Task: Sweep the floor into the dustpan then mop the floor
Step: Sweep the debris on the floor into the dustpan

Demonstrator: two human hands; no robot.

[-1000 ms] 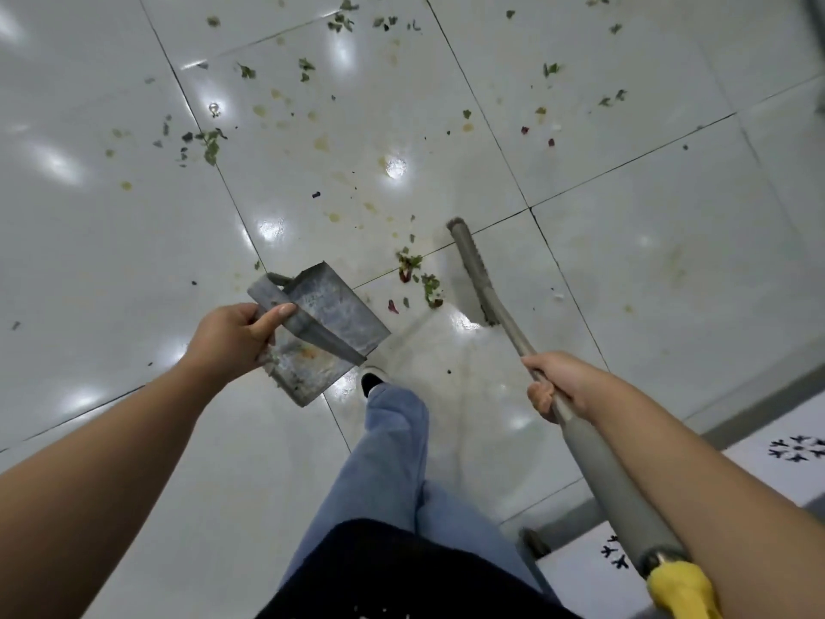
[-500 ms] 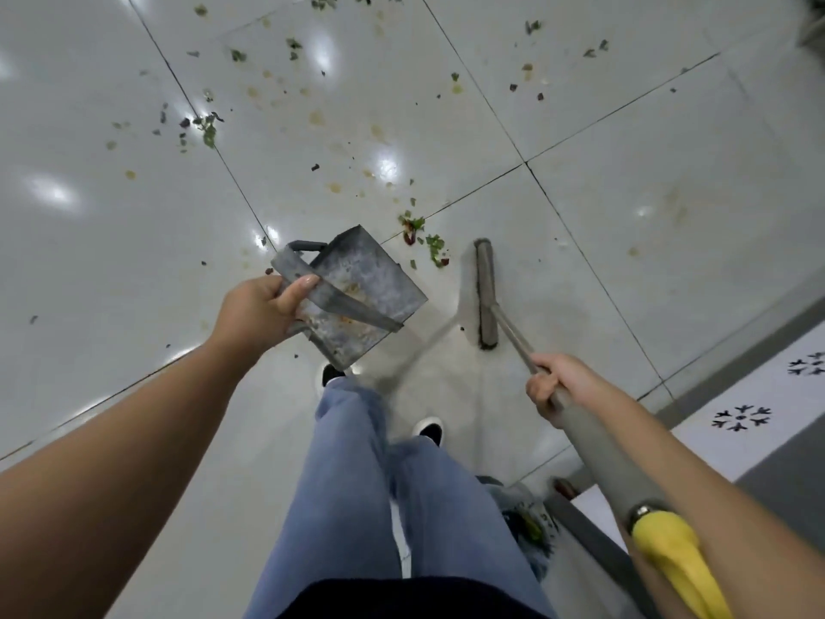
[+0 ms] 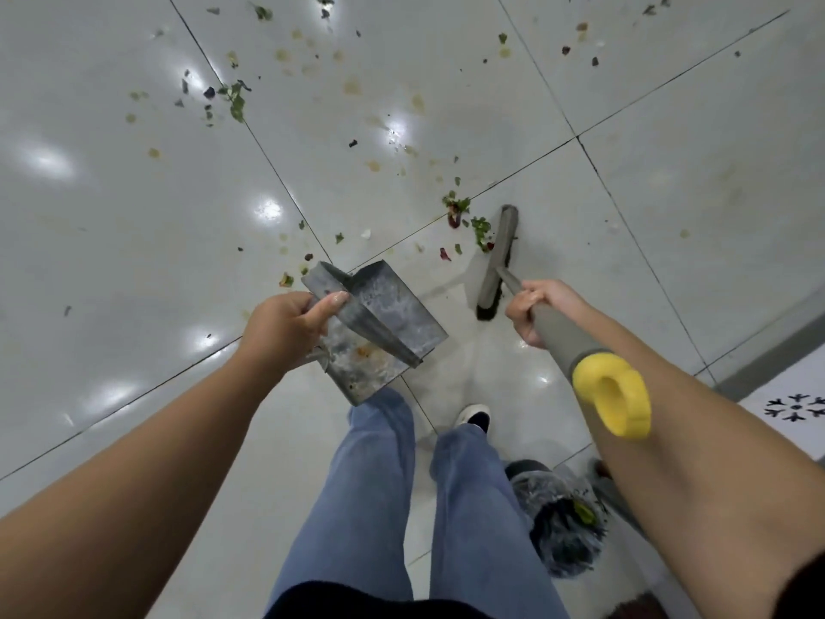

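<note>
My left hand (image 3: 285,330) grips a grey metal dustpan (image 3: 384,323) by its strap handle, held above the floor in front of my legs. My right hand (image 3: 533,310) is closed around the grey shaft of a broom with a yellow end cap (image 3: 614,395). The broom head (image 3: 497,261) rests on the glossy white tiles, just right of a small heap of green and red scraps (image 3: 466,221). More scraps and stains (image 3: 232,98) are scattered across the tiles farther ahead and to the left.
My legs in blue jeans (image 3: 379,493) and one white shoe (image 3: 473,417) stand below the dustpan. A bin lined with a dark bag (image 3: 562,524) sits by my right leg. A grey threshold strip (image 3: 768,346) and patterned tile (image 3: 794,408) lie at right.
I have stepped forward; the scrap heap is now closer. The broom head has swung nearer the heap. The dustpan stays in my left hand, lower in view. A bagged bin has come into sight.
</note>
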